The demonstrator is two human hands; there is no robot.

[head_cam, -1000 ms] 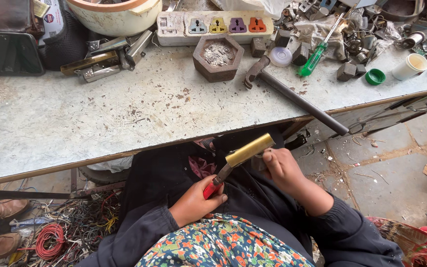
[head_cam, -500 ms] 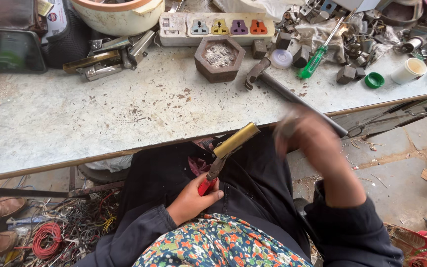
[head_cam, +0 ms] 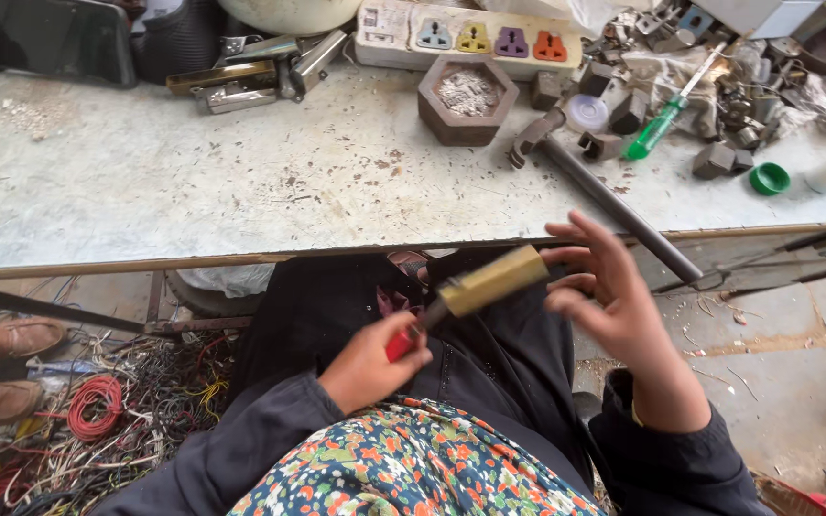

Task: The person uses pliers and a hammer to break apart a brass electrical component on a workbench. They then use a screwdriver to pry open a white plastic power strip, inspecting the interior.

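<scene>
While curled tight round red handle (head_cam: pixel 397 344), left hand (head_cam: pixel 367 371) fingers held brass-coloured block (head_cam: pixel 491 280) tilted over dark lap. Right hand (head_cam: pixel 614 304) just beside block's far end, fingers spread wide, gripping nothing. Beyond: pale surface (head_cam: pixel 241 182), hexagonal dish (head_cam: pixel 467 98), green screwdriver (head_cam: pixel 657 132).

— What is held over the lap?
— A red-handled tool (head_cam: pixel 403 342) is gripped by the left hand (head_cam: pixel 367 368), and a brass-coloured block (head_cam: pixel 492 280) is carried at the tool's far end. The right hand (head_cam: pixel 614 301) is held open just beside that block, fingers spread.

— And what is seen on the bench (head_cam: pixel 193 182)?
— A hexagonal dish (head_cam: pixel 467 98) of grey bits, a power strip (head_cam: pixel 475 36) with coloured sockets, a green-handled screwdriver (head_cam: pixel 662 124), a hammer (head_cam: pixel 614 205) and a green cap (head_cam: pixel 770 178). Tangled wires (head_cam: pixel 97 411) are piled on the floor below.
</scene>
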